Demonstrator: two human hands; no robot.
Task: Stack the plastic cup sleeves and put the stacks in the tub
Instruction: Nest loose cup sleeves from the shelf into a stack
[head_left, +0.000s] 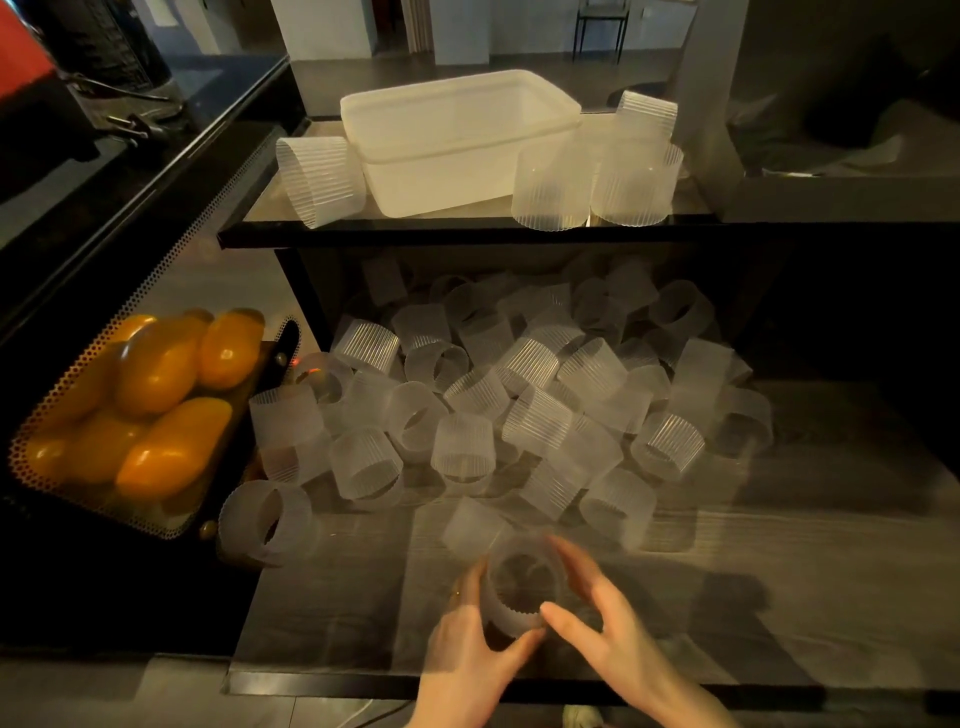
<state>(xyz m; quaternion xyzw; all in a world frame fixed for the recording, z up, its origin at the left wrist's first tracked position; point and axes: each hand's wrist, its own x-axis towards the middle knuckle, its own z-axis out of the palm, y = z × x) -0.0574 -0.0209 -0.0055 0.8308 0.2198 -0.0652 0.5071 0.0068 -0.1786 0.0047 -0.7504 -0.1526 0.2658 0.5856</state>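
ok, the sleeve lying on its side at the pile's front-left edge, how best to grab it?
Probably pinch the sleeve's wall at the open end facing right, thumb inside, coming from the right. It lies tipped over, apart from the pile, with bare table on that side.

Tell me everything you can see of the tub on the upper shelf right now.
The tub is a rectangular, translucent milky-white plastic container with rounded corners and a thick rolled rim. It sits upright and open, slightly askew, on the upper shelf. Nothing is visible inside, though its floor is partly hidden. A ribbed sleeve lying on its side touches its left wall; upright sleeve stacks crowd its right side. Neither hand is near it.
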